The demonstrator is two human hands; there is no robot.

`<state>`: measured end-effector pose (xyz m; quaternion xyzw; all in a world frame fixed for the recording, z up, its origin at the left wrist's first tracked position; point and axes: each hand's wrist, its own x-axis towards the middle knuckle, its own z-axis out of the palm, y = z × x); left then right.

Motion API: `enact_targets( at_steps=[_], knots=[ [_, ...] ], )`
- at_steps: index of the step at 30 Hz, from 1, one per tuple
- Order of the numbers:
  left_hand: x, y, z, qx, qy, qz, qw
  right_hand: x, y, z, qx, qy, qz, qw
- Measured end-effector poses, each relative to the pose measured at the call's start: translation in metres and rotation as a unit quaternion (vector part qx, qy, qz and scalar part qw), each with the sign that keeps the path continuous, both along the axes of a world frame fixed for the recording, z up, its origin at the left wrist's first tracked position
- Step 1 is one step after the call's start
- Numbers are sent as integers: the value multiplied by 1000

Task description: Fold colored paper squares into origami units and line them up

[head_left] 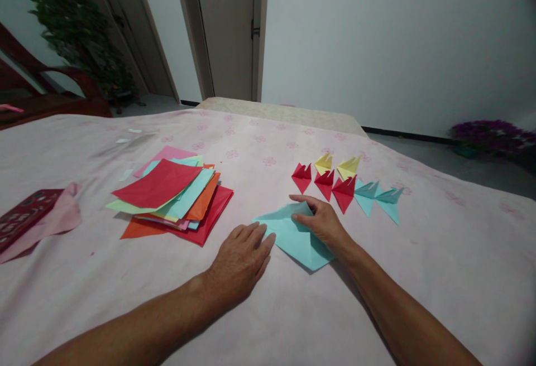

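A partly folded light blue sheet of origami paper (299, 243) lies on the cloth in front of me. My left hand (243, 260) rests flat at its left corner, palm down, fingers stretched out and touching the edge. At the upper right side, my right hand (324, 224) has its thumb on the paper and its fingers curled over the far edge, gripping it. Just beyond stand small folded paper figures with pointed tips: red ones (344, 193), yellow ones (349, 167) and light blue ones (389, 203).
Left of my hands is a loose stack of coloured paper squares (161, 184), red on top. A dark red packet (29, 218) lies on pink paper (62, 215) at the far left. The pink flowered cloth (268, 143) covers the table. Beyond are a door and a wall.
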<state>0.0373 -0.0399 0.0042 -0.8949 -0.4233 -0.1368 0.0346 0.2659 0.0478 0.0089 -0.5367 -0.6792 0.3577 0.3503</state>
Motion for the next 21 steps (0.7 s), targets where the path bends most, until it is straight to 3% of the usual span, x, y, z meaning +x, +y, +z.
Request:
enact_targets(
  at_steps=[6, 21],
  knots=[
    [1, -1, -2, -8, 6, 9, 1000, 8, 2, -2, 111, -89, 117, 983],
    [-1, -1, 1, -22, -13, 34, 999, 9, -7, -5, 195, -126, 155, 960]
  ],
)
